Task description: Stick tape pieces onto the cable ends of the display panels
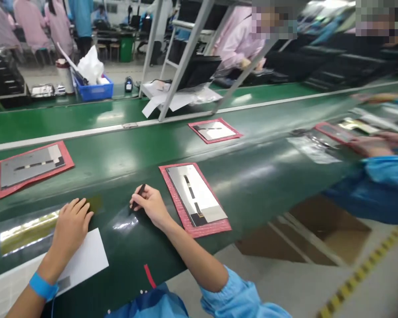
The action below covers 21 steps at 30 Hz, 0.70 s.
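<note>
My left hand (pixel 72 223) lies flat with fingers stretched out, over the end of a clear film with yellow strips (pixel 28 232) and the edge of a white sheet (pixel 88 256). A blue band circles that wrist. In my right hand (pixel 152 206) a slim black stick-like tool (pixel 139 194) is pinched, its tip pointing down near a small shiny clear film (pixel 126 223). Whether it is tweezers or a pry stick I cannot tell. Right of that hand, a flat display panel (pixel 202 190) with a dark strip lies on pink bubble wrap (pixel 215 229).
Two more panels on pink wrap lie beyond, one at left (pixel 33 165) and one at centre (pixel 215 130). A grey metal frame (pixel 185 57) stands behind. At right, a co-worker's hands (pixel 378 143) work over a panel. A blue bin (pixel 94 90) stands across the bench.
</note>
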Each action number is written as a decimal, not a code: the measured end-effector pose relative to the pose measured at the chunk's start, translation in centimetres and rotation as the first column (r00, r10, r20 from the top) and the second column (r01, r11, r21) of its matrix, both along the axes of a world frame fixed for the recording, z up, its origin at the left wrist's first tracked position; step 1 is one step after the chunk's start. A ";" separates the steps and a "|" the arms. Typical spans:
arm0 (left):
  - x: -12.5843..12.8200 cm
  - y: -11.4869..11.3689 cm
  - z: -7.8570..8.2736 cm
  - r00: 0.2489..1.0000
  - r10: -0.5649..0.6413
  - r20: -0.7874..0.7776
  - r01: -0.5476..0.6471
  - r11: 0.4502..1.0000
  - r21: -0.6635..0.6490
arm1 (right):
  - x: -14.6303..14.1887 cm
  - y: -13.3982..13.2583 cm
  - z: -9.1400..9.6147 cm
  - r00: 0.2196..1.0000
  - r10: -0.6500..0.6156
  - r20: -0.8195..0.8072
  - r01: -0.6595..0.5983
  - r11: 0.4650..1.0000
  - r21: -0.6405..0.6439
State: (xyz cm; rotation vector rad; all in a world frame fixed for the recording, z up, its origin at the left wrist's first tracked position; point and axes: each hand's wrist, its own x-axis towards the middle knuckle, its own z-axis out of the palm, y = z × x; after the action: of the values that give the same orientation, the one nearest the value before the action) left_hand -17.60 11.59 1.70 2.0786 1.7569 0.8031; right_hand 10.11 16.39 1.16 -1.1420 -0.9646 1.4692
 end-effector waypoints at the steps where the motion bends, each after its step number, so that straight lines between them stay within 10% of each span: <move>1: 0.0 0.6 0.3 0.997 0.000 -0.082 0.002 1.000 0.019 | 0.5 0.1 0.0 1.000 -0.014 -0.010 0.014 1.000 0.015; 4: 1.6 2.6 2.8 0.962 -0.005 -0.272 0.019 0.999 0.051 | 2.1 -0.4 0.2 0.997 -0.057 -0.051 0.060 0.997 0.045; 12: 12.3 11.2 9.9 0.972 -0.192 -0.138 0.203 0.977 0.069 | 6.5 -1.1 -0.1 0.972 -0.224 -0.073 0.226 0.974 0.015; 16: 9.5 9.8 8.9 0.966 -0.183 -0.184 0.173 0.983 -0.065 | 6.9 -2.1 -0.8 0.970 -0.218 -0.106 0.212 0.975 -0.070; 21: 1.5 1.7 6.1 0.972 -0.027 -0.234 -0.006 0.990 -0.141 | 4.7 -2.8 -0.3 0.992 -0.119 -0.033 0.115 0.988 -0.103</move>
State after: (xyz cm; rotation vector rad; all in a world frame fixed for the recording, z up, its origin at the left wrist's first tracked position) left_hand -16.11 13.26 7.81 2.1586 1.8595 0.4274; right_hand 14.86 13.58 0.87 -1.2173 -0.7901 1.4530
